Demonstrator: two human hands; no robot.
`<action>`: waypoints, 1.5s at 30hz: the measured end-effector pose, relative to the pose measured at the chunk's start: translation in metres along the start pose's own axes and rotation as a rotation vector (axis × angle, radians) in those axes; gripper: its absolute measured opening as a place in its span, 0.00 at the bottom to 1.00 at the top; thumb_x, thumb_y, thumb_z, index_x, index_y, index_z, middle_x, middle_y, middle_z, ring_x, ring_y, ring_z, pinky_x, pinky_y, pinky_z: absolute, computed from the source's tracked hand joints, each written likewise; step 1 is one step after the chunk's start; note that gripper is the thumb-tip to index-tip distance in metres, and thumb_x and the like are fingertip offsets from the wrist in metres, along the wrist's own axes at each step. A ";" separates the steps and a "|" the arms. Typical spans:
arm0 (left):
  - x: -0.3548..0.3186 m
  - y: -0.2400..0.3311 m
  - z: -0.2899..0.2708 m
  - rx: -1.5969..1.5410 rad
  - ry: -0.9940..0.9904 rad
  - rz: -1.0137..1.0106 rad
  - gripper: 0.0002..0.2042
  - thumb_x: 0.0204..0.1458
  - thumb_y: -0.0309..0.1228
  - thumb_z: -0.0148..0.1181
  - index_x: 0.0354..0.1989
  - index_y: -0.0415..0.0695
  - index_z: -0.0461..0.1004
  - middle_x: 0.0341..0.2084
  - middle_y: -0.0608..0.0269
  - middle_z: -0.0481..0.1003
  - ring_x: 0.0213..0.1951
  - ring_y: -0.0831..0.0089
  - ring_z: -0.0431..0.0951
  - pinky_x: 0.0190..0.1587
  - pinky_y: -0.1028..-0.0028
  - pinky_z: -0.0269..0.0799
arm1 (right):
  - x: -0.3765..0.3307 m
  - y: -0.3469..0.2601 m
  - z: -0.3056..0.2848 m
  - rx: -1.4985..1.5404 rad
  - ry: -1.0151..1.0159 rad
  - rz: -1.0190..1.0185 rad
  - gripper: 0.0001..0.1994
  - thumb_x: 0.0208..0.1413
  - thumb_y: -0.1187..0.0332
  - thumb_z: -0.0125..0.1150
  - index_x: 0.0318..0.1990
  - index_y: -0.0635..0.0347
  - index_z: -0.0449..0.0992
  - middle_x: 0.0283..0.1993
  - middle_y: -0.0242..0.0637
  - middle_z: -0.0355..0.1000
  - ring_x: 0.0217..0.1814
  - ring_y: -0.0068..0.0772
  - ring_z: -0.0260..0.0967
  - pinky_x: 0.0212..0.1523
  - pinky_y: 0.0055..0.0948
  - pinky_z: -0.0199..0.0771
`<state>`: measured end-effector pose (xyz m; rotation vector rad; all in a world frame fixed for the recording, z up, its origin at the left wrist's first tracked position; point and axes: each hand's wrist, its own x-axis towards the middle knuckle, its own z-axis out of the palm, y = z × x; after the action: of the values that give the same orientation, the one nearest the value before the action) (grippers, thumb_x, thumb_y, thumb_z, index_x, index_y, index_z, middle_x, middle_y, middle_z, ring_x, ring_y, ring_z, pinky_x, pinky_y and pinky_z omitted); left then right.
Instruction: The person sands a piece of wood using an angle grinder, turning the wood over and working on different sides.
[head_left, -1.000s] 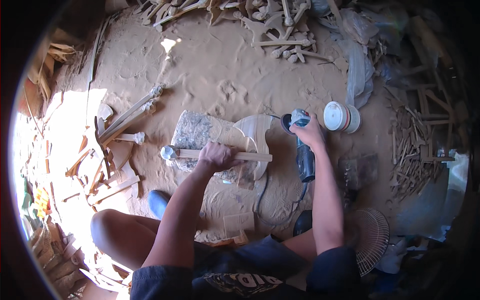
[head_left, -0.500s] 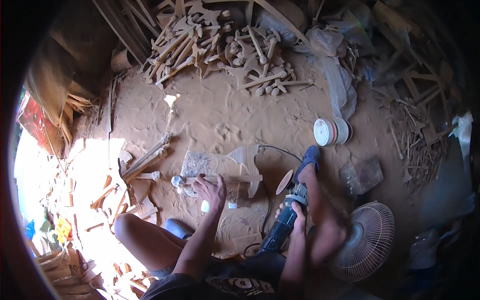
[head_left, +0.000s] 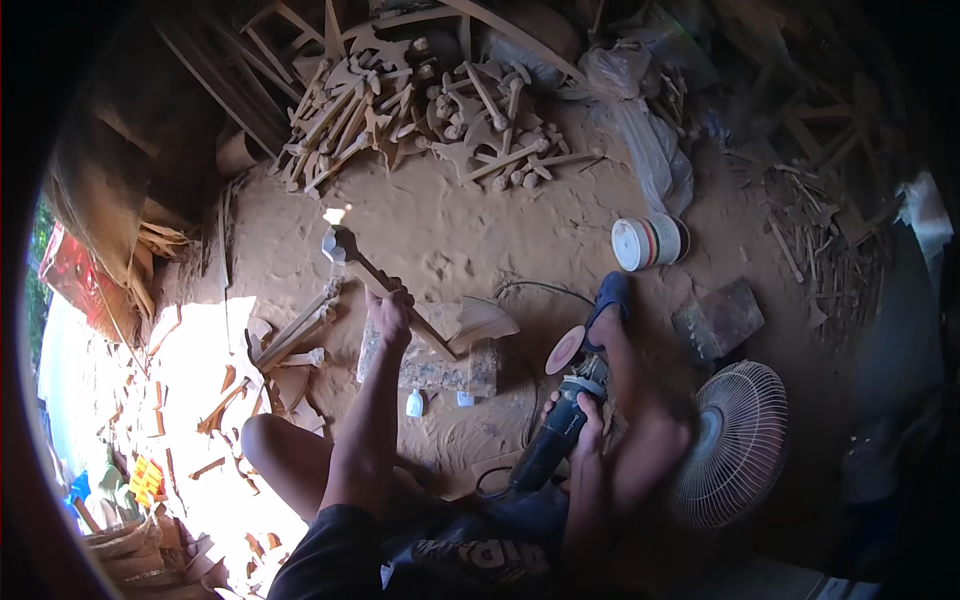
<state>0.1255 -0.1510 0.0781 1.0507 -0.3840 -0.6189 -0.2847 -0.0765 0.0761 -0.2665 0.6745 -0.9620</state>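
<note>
My left hand (head_left: 392,305) is closed around a long wooden leg (head_left: 432,336) with a carved knob at its far end. The leg slants over the far side of a worn block (head_left: 425,375), its knob pointing away to the left and its plain end near a curved wooden piece (head_left: 486,322) on the block. My right hand (head_left: 589,425) grips a dark angle grinder (head_left: 552,440) close to my right leg. A pinkish round disc (head_left: 565,350) is fitted at the grinder's head; I cannot tell whether it spins.
Several carved wooden legs (head_left: 300,325) lie left of the block. Heaps of wooden parts (head_left: 365,105) are at the back. A white tub (head_left: 648,243) lies on its side, right of centre. A fan (head_left: 735,445) stands by my right knee, and a cable (head_left: 545,285) crosses the sandy floor.
My left hand has lifted the wooden leg from lying level across the block and swung its knob away from me. The grinder stays in my right hand. The view has shifted slightly.
</note>
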 end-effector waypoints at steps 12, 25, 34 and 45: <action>-0.042 -0.011 -0.004 0.263 -0.266 0.052 0.04 0.58 0.25 0.62 0.33 0.39 0.76 0.18 0.68 0.72 0.19 0.79 0.71 0.24 0.74 0.67 | 0.013 0.017 0.005 -0.321 0.193 -0.039 0.20 0.65 0.55 0.71 0.56 0.57 0.76 0.37 0.38 0.79 0.32 0.37 0.82 0.36 0.41 0.85; -0.038 -0.027 -0.018 0.218 -0.263 0.112 0.06 0.56 0.27 0.64 0.33 0.37 0.76 0.19 0.70 0.71 0.20 0.81 0.69 0.24 0.76 0.64 | 0.071 -0.036 0.120 -1.309 -0.109 -0.227 0.48 0.47 0.55 0.84 0.70 0.69 0.63 0.59 0.50 0.76 0.61 0.41 0.77 0.63 0.39 0.76; -0.039 -0.020 -0.025 0.153 -0.324 -0.010 0.03 0.57 0.24 0.61 0.34 0.38 0.75 0.21 0.72 0.70 0.20 0.83 0.67 0.23 0.78 0.61 | 0.087 -0.030 0.098 -1.316 -0.051 -0.111 0.43 0.46 0.54 0.83 0.66 0.68 0.68 0.56 0.48 0.79 0.57 0.40 0.78 0.60 0.37 0.76; -0.035 -0.017 -0.022 0.106 -0.426 0.003 0.06 0.59 0.27 0.61 0.35 0.40 0.70 0.21 0.72 0.67 0.20 0.83 0.64 0.23 0.78 0.61 | 0.101 -0.013 0.034 -1.038 0.124 0.160 0.25 0.49 0.55 0.81 0.51 0.61 0.84 0.43 0.36 0.83 0.43 0.29 0.81 0.45 0.34 0.80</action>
<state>0.1061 -0.1198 0.0525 1.0153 -0.7966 -0.8281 -0.2322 -0.1702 0.0677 -1.0506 1.2560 -0.4016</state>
